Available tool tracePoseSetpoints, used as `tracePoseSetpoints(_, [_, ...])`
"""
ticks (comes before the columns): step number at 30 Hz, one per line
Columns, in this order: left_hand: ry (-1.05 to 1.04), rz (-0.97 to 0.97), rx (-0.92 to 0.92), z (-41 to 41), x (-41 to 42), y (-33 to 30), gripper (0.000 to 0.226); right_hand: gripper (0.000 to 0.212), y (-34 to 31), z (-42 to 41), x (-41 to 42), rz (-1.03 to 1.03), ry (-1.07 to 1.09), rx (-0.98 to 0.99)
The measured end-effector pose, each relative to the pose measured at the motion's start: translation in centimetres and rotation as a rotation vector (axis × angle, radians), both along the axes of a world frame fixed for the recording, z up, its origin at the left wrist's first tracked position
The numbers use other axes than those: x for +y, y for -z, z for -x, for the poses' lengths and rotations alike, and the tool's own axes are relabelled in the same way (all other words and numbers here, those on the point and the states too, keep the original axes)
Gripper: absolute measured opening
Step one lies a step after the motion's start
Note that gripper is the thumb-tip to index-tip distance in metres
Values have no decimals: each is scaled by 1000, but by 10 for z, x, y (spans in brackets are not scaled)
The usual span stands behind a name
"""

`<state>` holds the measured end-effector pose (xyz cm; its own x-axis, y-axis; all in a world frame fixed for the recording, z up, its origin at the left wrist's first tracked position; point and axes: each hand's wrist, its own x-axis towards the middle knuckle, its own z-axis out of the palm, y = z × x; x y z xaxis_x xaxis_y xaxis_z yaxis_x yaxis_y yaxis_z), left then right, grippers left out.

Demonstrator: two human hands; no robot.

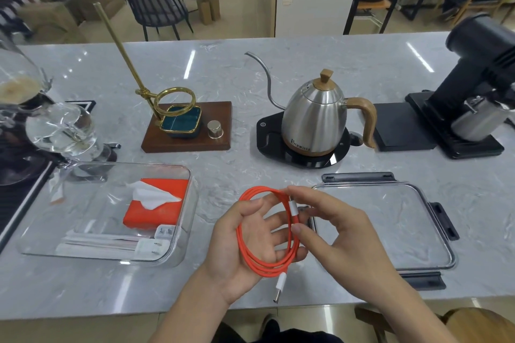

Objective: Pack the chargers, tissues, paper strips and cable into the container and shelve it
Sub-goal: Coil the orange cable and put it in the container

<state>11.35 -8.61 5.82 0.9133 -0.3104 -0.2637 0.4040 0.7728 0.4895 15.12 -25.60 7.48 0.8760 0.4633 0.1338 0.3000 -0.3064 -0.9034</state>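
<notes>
**Orange cable coiled between two hands above the counter**

The left hand point(250, 239) lies palm up with the orange cable point(266, 264) looped around it, one white plug hanging below. The right hand point(334, 234) pinches the cable's other white plug at the top of the coil. To the left stands the clear container point(184, 220), holding an orange tissue pack point(164, 214), paper strips point(97, 242) and white chargers point(152, 249). To the right, the clear lid point(390, 231) lies flat on the marble counter point(223, 69). A steel kettle point(315, 117) stands behind.
</notes>
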Motion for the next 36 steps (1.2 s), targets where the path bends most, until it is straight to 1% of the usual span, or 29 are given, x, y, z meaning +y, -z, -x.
tracePoseSetpoints(2, [-26, -1, 0, 1, 5, 0, 62, 54, 1, 0, 5, -29, -10, 0])
tracePoseSetpoints(4, [-64, -1, -13, 2, 11, 0, 66, 50, 3, -1, 11, -60, 14, 19])
tracePoseSetpoints(8, [-217, 44, -28, 4, 25, -2, 74, 26, 3, -2, 24, -172, 102, 236])
tracePoseSetpoints(12, [-347, 52, -48, 7, 41, -3, 76, 8, 4, 4, 44, -214, 77, 426])
tracePoseSetpoints(13, [-365, 47, -57, 9, 46, -3, 74, 8, 5, 6, 50, -201, 61, 458])
tracePoseSetpoints(15, [-394, 46, -91, 13, 55, -5, 70, 20, 5, 11, 64, -160, 23, 500])
tracePoseSetpoints(17, [-418, 47, -117, 16, 65, -8, 71, 25, 4, 15, 80, -156, -11, 542])
tracePoseSetpoints(20, [-444, 7, -144, 21, 81, -13, 74, 31, 3, 17, 99, -249, -47, 635])
tracePoseSetpoints(22, [-454, -50, -164, 25, 96, -16, 72, 37, 2, 17, 114, -294, -78, 702])
tracePoseSetpoints(25, [-464, -125, -199, 31, 117, -21, 69, 34, -2, 19, 137, -348, -151, 802])
tracePoseSetpoints(28, [-480, -145, -194, 37, 141, -24, 66, 30, -7, 23, 164, -401, -233, 875])
tracePoseSetpoints(31, [-479, -179, -223, 44, 166, -26, 60, 42, -7, 25, 193, -424, -286, 918])
tracePoseSetpoints(32, [-472, -200, -236, 46, 171, -27, 58, 43, -7, 26, 198, -434, -303, 925])
tracePoseSetpoints(34, [-461, -209, -237, 49, 183, -29, 61, 43, -8, 26, 210, -450, -340, 944])
tracePoseSetpoints(36, [-464, -173, -231, 52, 198, -29, 68, 36, -11, 27, 223, -443, -364, 950])
